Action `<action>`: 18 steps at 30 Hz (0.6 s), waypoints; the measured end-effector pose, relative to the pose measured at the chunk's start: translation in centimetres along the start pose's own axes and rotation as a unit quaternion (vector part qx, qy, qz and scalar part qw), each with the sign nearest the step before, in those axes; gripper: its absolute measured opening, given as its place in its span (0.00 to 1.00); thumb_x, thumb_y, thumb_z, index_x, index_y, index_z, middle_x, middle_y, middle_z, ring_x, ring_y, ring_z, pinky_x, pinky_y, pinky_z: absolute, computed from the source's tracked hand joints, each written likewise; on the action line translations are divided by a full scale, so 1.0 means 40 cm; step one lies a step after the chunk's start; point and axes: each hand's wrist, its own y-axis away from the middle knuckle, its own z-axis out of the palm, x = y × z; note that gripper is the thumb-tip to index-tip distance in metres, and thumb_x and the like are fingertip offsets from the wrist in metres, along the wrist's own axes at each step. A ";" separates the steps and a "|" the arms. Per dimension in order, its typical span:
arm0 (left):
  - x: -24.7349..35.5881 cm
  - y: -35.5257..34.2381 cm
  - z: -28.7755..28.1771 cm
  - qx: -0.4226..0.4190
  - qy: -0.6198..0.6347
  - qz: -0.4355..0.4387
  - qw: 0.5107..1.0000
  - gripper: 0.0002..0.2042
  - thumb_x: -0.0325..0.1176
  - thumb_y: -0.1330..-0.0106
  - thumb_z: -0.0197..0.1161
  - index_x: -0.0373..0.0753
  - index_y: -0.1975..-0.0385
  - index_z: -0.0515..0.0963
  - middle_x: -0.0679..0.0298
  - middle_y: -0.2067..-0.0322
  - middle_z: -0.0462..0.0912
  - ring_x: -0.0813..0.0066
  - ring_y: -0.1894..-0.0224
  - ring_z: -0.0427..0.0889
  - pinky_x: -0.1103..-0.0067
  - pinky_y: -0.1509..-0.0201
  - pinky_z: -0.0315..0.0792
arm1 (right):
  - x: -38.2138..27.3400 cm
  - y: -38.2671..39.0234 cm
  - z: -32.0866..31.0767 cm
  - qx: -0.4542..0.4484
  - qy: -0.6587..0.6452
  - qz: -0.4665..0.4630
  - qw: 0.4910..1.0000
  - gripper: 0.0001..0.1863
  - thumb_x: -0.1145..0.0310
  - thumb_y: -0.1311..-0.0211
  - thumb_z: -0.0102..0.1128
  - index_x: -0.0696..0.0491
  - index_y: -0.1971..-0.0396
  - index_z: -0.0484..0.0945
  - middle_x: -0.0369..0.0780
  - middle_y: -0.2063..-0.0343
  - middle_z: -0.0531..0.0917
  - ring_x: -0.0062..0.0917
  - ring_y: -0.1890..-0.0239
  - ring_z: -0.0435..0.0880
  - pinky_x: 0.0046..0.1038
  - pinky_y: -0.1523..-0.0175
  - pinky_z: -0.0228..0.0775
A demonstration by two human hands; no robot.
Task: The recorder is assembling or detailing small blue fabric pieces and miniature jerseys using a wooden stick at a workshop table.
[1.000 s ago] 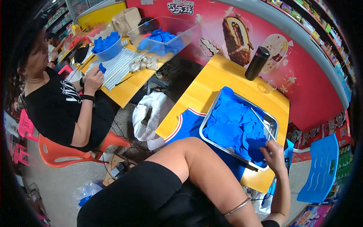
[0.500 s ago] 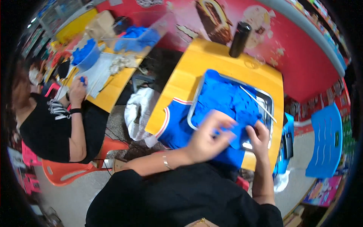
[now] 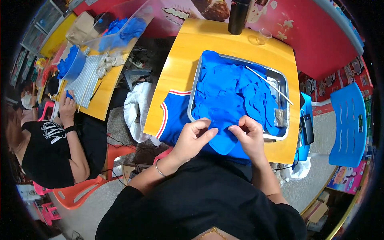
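Observation:
At the tray's near edge, my left hand (image 3: pixel 194 138) and my right hand (image 3: pixel 249 138) pinch opposite sides of a thin blue piece (image 3: pixel 224 142). It looks soft and hangs between them, its rounded end toward me. Behind my hands, a shallow metal tray (image 3: pixel 286 130) holds a heap of similar flat blue pieces (image 3: pixel 224 86). A thin white stick (image 3: pixel 270 85) lies across the tray's right part. A small clear packet (image 3: pixel 279 117) rests in its near right corner. Under the tray's left side spreads a blue garment (image 3: pixel 176 120) with red and white trim.
On the yellow table (image 3: pixel 180 52) stand a black bottle (image 3: pixel 237 18) and a small clear cup (image 3: pixel 264 37). A blue chair (image 3: pixel 349 124) is at the right. To the left, a co-worker (image 3: pixel 48 156) sits at another table with a blue tub (image 3: pixel 76 64) and a clear bin (image 3: pixel 124 34).
My left hand, blurred and higher over the piece before, now pinches its left side. The right hand has shifted left, and the piece hangs between both. The whole view has also shifted.

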 end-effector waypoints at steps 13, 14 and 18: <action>-0.018 -0.038 -0.016 0.046 -0.001 0.036 0.998 0.12 0.25 0.42 0.63 0.35 0.84 0.68 0.74 0.81 0.63 0.90 0.76 0.59 0.87 0.73 0.55 | -0.046 0.001 -0.007 0.076 0.007 -0.085 0.993 0.19 0.80 0.48 0.58 0.56 0.53 0.70 0.38 0.69 0.77 0.16 0.72 0.76 0.18 0.67 0.69; -0.021 -0.038 -0.022 0.066 0.021 0.035 0.997 0.12 0.25 0.42 0.63 0.36 0.84 0.68 0.74 0.81 0.63 0.90 0.76 0.58 0.87 0.73 0.54 | -0.089 0.005 -0.014 0.084 0.034 -0.160 0.983 0.22 0.81 0.51 0.59 0.58 0.52 0.69 0.39 0.69 0.77 0.18 0.73 0.76 0.19 0.67 0.68; -0.019 -0.043 -0.049 0.093 0.041 0.058 0.993 0.13 0.28 0.42 0.64 0.37 0.84 0.68 0.75 0.81 0.62 0.89 0.77 0.58 0.87 0.73 0.54 | -0.290 0.071 -0.039 -0.099 -0.062 -0.307 0.945 0.07 0.64 0.50 0.59 0.51 0.76 0.80 0.36 0.78 0.79 0.28 0.78 0.78 0.27 0.71 0.70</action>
